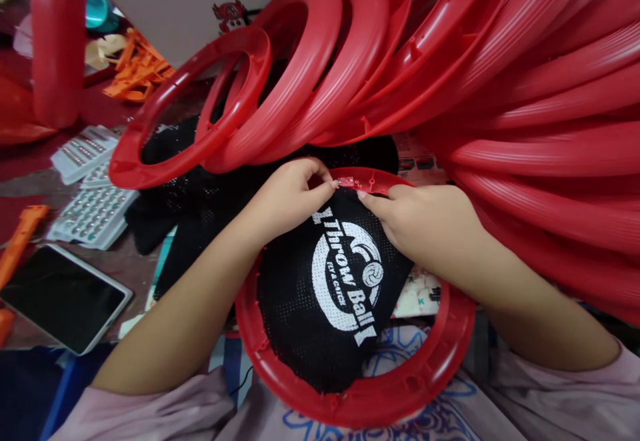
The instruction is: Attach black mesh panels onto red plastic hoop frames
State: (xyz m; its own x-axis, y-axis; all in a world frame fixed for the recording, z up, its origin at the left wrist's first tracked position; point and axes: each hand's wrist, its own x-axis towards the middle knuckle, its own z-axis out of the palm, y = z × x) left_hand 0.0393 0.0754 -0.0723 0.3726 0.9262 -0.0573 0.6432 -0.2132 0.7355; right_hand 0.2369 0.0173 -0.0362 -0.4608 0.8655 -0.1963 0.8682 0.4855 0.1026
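A red plastic ring (280, 372) lies in front of me, its near side over my lap. Across its left part stretches a black mesh net (293, 301) with a white "Throw Ball" print, while the right part of the opening is uncovered. My left hand (295, 194) is closed, thumb and forefinger pinching the net's edge at the ring's far rim. Just to its right, my right hand (425, 218) grips the same edge, index finger and thumb at the rim and the other fingers curled under. The small pegs on the rim show between my fingertips.
Many red rings (540, 74) stand stacked from the middle back to the right. More black mesh (195, 214) lies to the left. Further left are a phone (65, 298), clear boxes of small metal parts (95, 211), orange plastic pieces (137, 71) and a teal container (99, 8).
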